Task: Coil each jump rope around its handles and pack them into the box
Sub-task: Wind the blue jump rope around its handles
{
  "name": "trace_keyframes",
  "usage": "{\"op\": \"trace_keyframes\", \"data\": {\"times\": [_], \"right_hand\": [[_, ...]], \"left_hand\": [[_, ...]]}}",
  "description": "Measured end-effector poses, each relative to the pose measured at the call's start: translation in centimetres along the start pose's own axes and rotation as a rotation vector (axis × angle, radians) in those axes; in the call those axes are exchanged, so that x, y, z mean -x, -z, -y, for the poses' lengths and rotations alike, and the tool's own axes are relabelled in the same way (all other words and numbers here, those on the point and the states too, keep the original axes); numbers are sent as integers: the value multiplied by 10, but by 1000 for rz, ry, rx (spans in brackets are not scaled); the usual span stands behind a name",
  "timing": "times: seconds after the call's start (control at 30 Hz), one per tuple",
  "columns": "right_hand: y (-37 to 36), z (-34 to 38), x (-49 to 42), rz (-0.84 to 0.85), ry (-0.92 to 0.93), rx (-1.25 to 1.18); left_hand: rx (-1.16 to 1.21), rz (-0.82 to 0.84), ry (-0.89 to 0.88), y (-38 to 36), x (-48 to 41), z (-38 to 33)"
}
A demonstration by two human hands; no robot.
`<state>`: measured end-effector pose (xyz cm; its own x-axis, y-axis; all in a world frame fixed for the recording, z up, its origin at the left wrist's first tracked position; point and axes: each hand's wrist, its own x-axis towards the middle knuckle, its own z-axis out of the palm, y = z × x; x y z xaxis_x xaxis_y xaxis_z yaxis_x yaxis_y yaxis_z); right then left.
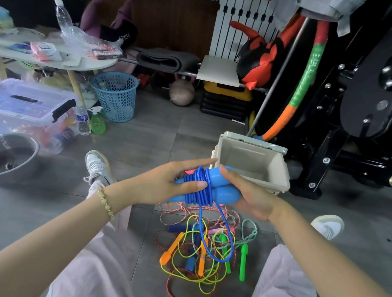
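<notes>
Item: blue jump rope [200, 189], partly coiled, held at centre frame above the floor [157, 140].

- Left hand [160, 185]: enters from 7 o'clock, forearm raised, beaded bracelet [106, 202] on the wrist; fingers nearly straight and aimed toward 3 o'clock; thumb laid across the coil, clamping the narrow ends of the handles against the fingers.
- Right hand [252, 199]: enters from 4 o'clock, palm turned up; fingers cup the bulbous ends of the handles [224, 194] from beneath, thumb resting on top toward 11 o'clock.
- Handles: two, side by side and touching; long axis runs roughly 9 to 3 o'clock, the 3 o'clock end slightly higher; thick ends point at 3 o'clock.
- Cord: wound in tight turns around the middle of both handles, turns crosswise to their axis; a loose loop [220, 261] hangs toward 6 o'clock.
- Box [249, 158]: beige, open, on the floor at 1 o'clock of the hands, just behind the right thumb.
- Pile of ropes [195, 239]: tangled, mixed colours, on the floor at 6 o'clock, between the knees.
</notes>
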<state>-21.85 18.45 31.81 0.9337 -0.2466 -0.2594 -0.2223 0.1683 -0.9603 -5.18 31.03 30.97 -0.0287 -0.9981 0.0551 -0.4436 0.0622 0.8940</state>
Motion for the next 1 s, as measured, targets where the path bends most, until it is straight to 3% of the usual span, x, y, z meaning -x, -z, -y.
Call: {"op": "trace_keyframes", "data": {"times": [0.1, 0.33, 0.47, 0.53, 0.7, 0.9, 1.0], "right_hand": [[2, -8, -2, 46, 18, -63], [4, -20, -8, -34, 55, -227], [4, -29, -13, -17, 55, -335], [-1, -32, -14, -48, 63, -239], [-19, -29, -29, -322, 19, 46], [-22, -13, -32, -425, -74, 306], [-24, -2, -29, -454, -36, 581]], "left_hand": [[44, -8, 14, -2, -1, -3], [15, -133, 107, -2, -7, 11], [11, -280, 182, -1, -15, 16], [-26, -346, 208, 0, -21, 18], [-50, -517, 261, 3, -36, 20], [-48, -560, 332, 11, -46, 26], [-76, -585, 363, 8, -49, 29]]}}
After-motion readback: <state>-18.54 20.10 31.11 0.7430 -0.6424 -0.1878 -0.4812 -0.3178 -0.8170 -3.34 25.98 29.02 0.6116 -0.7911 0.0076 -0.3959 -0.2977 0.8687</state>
